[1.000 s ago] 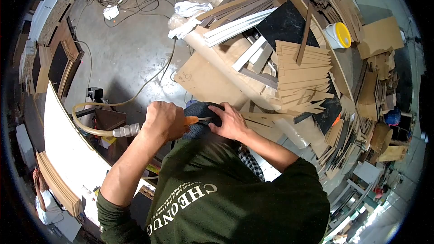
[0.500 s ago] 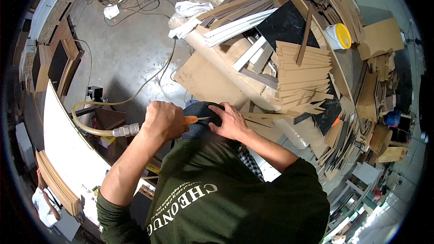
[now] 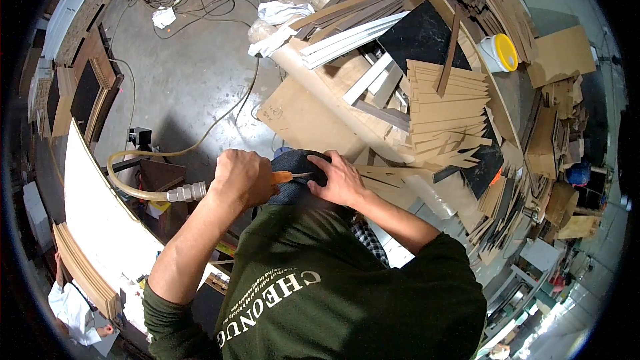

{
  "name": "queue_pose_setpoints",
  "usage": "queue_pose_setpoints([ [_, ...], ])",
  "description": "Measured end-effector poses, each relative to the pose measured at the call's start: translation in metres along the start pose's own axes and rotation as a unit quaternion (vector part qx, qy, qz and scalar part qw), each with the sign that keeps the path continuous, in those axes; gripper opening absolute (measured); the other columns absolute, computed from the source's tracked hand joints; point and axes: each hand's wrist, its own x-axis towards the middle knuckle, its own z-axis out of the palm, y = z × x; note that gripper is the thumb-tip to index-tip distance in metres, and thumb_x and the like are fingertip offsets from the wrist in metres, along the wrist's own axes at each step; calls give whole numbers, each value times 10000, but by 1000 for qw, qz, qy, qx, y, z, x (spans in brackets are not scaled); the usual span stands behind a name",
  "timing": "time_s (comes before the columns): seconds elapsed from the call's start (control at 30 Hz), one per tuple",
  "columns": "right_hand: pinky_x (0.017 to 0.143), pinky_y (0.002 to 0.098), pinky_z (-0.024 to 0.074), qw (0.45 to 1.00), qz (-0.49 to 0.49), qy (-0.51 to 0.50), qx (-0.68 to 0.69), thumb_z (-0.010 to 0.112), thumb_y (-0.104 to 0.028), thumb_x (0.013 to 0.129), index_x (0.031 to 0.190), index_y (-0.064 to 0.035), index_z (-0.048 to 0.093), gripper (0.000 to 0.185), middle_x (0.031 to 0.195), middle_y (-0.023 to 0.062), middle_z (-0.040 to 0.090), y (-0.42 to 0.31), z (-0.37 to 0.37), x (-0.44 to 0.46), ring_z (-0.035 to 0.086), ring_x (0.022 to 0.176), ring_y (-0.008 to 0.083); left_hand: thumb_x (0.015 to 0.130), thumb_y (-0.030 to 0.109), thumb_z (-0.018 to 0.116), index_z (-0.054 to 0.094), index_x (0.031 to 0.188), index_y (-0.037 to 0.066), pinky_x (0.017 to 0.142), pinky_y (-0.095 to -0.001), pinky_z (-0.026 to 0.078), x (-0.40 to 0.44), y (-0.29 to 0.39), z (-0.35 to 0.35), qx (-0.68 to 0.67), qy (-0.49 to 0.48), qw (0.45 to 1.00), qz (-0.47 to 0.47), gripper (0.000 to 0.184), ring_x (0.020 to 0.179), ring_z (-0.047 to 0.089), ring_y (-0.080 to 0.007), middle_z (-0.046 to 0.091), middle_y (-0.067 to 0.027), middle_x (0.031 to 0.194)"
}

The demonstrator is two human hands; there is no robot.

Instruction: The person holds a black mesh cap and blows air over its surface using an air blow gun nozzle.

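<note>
My left hand (image 3: pixel 241 177) is closed in a fist around an orange air blow gun (image 3: pixel 281 177). Its thin metal nozzle (image 3: pixel 301 175) points right, toward my other hand. A metal coupling (image 3: pixel 187 192) joins the gun's yellowish hose (image 3: pixel 127 153), partly hidden behind my wrist. Fingers and thumb apart, my right hand (image 3: pixel 341 181) rests on dark blue fabric (image 3: pixel 293 190) in front of my body; some fingertips are hard to make out against it. The nozzle tip lies over this fabric, between both hands. My dark green shirt (image 3: pixel 347 280) fills the lower middle.
A bench (image 3: pixel 313 80) at upper right bears brown board strips (image 3: pixel 447 107), white strips and a black panel (image 3: pixel 417 37). A white-topped table (image 3: pixel 100 193) stands left. Lidded buckets (image 3: pixel 499 53) and tangled hoses lie around the floor. A person in white (image 3: pixel 72 313) is at lower left.
My hands and the blow gun have stayed almost still. At lower left, the person in white has shifted, and one of their hands now shows near the stacked boards.
</note>
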Motion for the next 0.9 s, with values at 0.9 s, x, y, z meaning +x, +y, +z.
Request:
queue_pose_setpoints([
  [0.9,905,486,425,1000,7,-11,-3,620,-402,742,1290,-151,466,623,1192,202,431,-5,-1,1,505,1076,395,742,574,613,683,700,63,580,-334,512,-4,-3,-2,9,3,1000,6,518,635,660,-247,644,-114,637],
])
